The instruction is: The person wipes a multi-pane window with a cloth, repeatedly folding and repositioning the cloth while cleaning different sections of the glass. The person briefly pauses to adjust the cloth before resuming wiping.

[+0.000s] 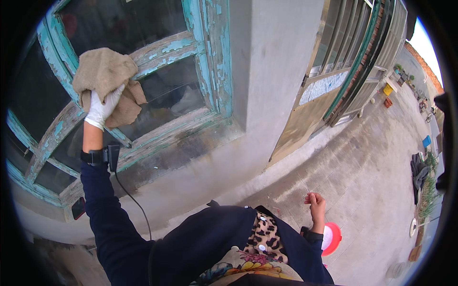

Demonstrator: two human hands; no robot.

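Observation:
My left hand (103,107), in a white glove, holds a brown cloth (103,71) against a window frame (164,53) with peeling turquoise paint. The cloth covers part of a crossbar and the dark glass panes, and it hides most of the fingers. Bare and held low at my right side, my right hand (315,202) has its fingers curled together, and I cannot see anything in it. Just beyond its wrist, a red basin (335,239) with whitish content stands on the paved ground.
A phone (78,208) rests at the sill's left end. A cable (137,203) hangs from the device on my left wrist. Right of the window are a grey wall (275,64) and a door with a tan lower panel (297,128). Pots and a dark garment (418,173) line the yard.

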